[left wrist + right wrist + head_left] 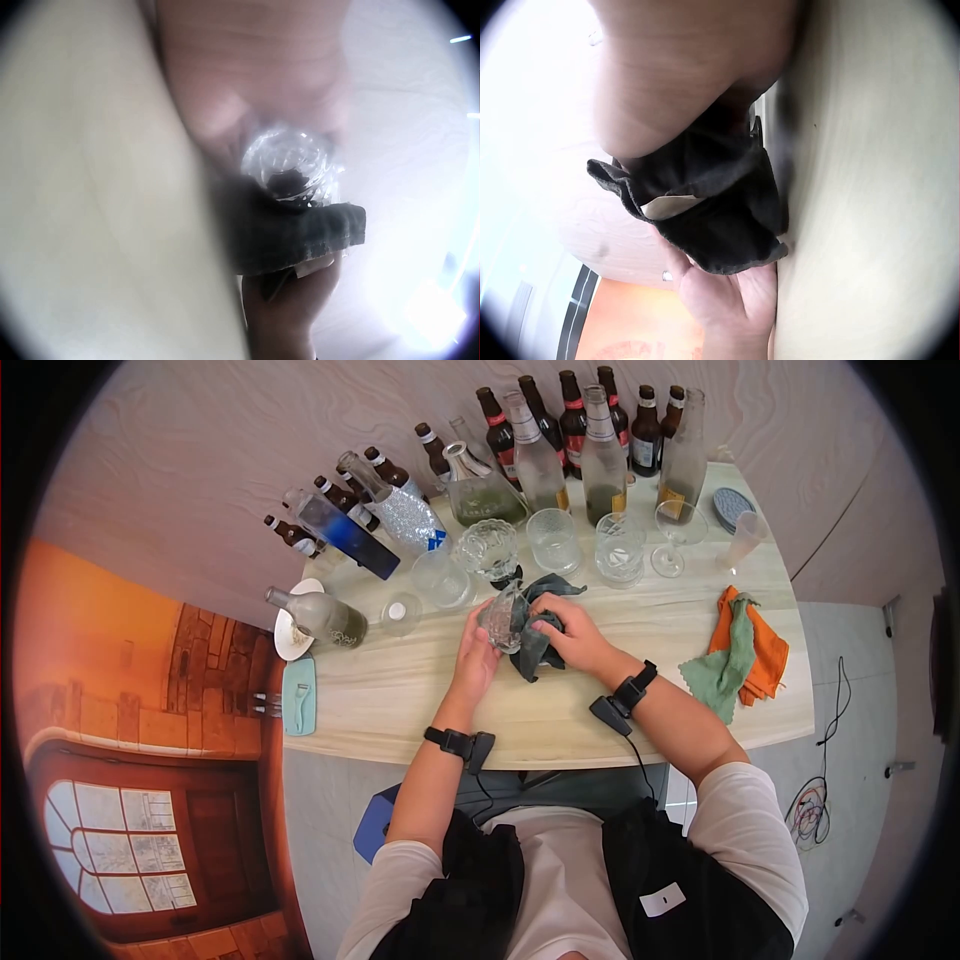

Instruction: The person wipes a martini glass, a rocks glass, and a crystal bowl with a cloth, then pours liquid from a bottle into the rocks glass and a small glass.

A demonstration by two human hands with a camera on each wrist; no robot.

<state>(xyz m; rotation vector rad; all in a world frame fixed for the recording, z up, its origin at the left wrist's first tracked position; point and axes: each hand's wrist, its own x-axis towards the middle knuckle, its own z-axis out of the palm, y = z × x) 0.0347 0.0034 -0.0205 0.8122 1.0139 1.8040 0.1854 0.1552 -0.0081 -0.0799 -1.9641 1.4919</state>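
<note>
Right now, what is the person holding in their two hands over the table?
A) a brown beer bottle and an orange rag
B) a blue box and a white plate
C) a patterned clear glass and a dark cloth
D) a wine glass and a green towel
C: the left hand grips a patterned clear glass, while the right hand presses a dark cloth against it.
</note>
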